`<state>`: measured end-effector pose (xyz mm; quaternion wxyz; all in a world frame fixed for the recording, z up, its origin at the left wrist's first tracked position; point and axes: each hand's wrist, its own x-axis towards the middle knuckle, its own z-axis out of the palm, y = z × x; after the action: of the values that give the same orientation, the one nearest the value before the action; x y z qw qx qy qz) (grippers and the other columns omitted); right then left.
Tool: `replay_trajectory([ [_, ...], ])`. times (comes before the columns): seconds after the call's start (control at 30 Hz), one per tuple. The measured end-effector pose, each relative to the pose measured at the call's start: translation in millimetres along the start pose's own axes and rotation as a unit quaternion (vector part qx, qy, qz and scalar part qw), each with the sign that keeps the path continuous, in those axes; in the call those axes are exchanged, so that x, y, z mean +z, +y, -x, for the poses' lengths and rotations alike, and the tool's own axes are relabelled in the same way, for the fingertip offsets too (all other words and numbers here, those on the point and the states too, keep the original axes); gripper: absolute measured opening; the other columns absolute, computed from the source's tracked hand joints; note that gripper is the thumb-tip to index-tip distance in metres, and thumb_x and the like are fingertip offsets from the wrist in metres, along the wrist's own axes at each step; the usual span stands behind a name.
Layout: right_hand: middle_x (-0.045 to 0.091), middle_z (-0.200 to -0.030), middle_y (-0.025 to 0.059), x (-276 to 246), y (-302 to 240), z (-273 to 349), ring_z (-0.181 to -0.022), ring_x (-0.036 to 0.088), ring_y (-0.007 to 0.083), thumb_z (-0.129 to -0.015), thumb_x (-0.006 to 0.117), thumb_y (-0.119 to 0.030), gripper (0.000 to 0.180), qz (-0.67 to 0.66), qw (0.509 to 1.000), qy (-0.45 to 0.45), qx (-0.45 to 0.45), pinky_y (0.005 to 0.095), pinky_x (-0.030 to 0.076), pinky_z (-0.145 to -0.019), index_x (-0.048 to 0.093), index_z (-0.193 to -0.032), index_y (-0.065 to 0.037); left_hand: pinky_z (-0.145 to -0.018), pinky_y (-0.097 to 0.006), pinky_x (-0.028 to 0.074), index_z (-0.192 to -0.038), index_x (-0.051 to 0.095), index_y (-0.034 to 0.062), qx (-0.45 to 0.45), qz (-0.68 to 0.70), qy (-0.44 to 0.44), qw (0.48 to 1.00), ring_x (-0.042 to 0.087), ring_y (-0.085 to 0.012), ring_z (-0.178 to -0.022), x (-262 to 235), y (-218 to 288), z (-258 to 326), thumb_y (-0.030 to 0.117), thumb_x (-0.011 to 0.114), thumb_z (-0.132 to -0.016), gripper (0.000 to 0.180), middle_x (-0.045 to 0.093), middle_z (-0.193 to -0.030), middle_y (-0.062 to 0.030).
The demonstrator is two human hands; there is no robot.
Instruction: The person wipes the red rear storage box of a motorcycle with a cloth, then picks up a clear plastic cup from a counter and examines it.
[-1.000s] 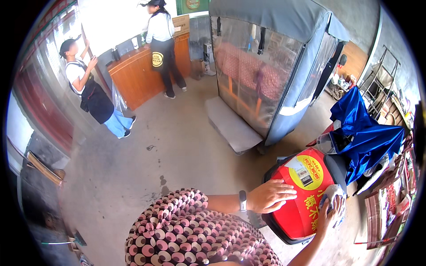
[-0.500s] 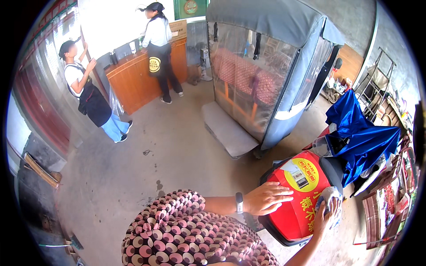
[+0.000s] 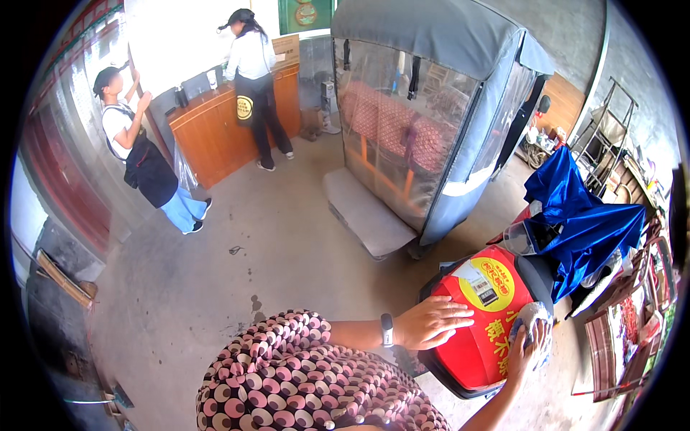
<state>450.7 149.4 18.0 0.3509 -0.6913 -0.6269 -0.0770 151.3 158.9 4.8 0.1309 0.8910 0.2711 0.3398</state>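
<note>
A red storage box (image 3: 471, 345) with a yellow oval label (image 3: 486, 285) and black lower edge is at the lower right, behind the black seat of a scooter. My left hand (image 3: 435, 323), with a dark band on the wrist, rests flat on the box's near left side, fingers stretched out and holding nothing. On the right side of the box, my right hand (image 3: 530, 350) presses a crumpled pale grey-blue cloth (image 3: 533, 317) against the surface. The fingers lie over the cloth, and part of it is hidden beneath them.
Shiny blue fabric (image 3: 586, 223) drapes over the scooter's front. A grey canopied vehicle (image 3: 431, 43) with clear plastic sides stands ahead. Two people, one at a wooden counter (image 3: 215, 140), are at the far left. Folded striped chairs (image 3: 607, 352) crowd the right.
Both hands and the cloth stay nearly where they were on the box. The view has shifted slightly, and the person at the counter leans a little further left.
</note>
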Motion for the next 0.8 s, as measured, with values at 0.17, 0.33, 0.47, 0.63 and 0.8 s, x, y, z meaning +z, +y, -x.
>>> replay_trajectory([
  [0.17, 0.051, -0.138, 0.0153, -1.5, -0.6, 0.4, -0.137, 0.034, 0.0361, -0.092, 0.056, -0.027, 0.039, -0.001, 1.000, -0.003, 0.005, 0.0497, 0.019, -0.114, 0.062, -0.120, 0.000, -0.112, -0.047, 0.026, -0.141, 0.044, 0.0127, 0.001, -0.001, -0.004, 1.000, 0.042, -0.0248, -0.132, -0.3, 0.1, -0.8, 0.017, 0.049, -0.093, 0.048, 0.046, -0.142, -0.0098],
  [0.33, 0.049, -0.139, 0.0156, -3.4, -7.2, -0.6, -0.137, 0.034, 0.0358, -0.092, 0.057, -0.025, 0.039, -0.007, 0.999, -0.016, 0.036, 0.0485, 0.019, -0.115, 0.062, -0.121, -0.001, -0.112, -0.046, 0.026, -0.140, 0.045, 0.0125, 0.005, 0.011, 0.002, 1.000, 0.042, -0.0246, -0.132, -1.6, -0.1, -0.8, 0.016, 0.050, -0.092, 0.048, 0.047, -0.142, -0.0095],
  [0.47, 0.048, -0.140, 0.0153, -3.4, -6.6, -2.3, -0.138, 0.032, 0.0351, -0.092, 0.056, -0.030, 0.041, -0.003, 0.999, -0.027, 0.043, 0.0483, 0.018, -0.115, 0.062, -0.123, -0.002, -0.112, -0.046, 0.026, -0.139, 0.047, 0.0120, 0.005, 0.011, 0.004, 1.000, 0.042, -0.0245, -0.132, -3.7, 0.0, -3.0, 0.016, 0.050, -0.091, 0.048, 0.047, -0.141, -0.0097],
  [0.63, 0.047, -0.142, 0.0139, -5.7, -6.2, -1.7, -0.139, 0.030, 0.0343, -0.094, 0.054, -0.035, 0.044, 0.008, 0.998, -0.032, 0.052, 0.0483, 0.016, -0.116, 0.061, -0.124, -0.003, -0.112, -0.046, 0.026, -0.138, 0.047, 0.0117, 0.008, 0.013, 0.004, 1.000, 0.042, -0.0241, -0.132, -3.1, 0.1, -3.8, 0.016, 0.050, -0.091, 0.048, 0.048, -0.141, -0.0097],
  [0.8, 0.047, -0.142, 0.0137, -1.6, -4.8, -2.0, -0.140, 0.029, 0.0344, -0.093, 0.054, -0.035, 0.045, 0.008, 0.999, -0.027, 0.043, 0.0492, 0.015, -0.116, 0.061, -0.125, -0.004, -0.113, -0.046, 0.025, -0.138, 0.047, 0.0113, 0.005, 0.008, 0.004, 1.000, 0.041, -0.0236, -0.134, -3.0, -1.3, -1.5, 0.017, 0.050, -0.091, 0.047, 0.047, -0.141, -0.0097],
])
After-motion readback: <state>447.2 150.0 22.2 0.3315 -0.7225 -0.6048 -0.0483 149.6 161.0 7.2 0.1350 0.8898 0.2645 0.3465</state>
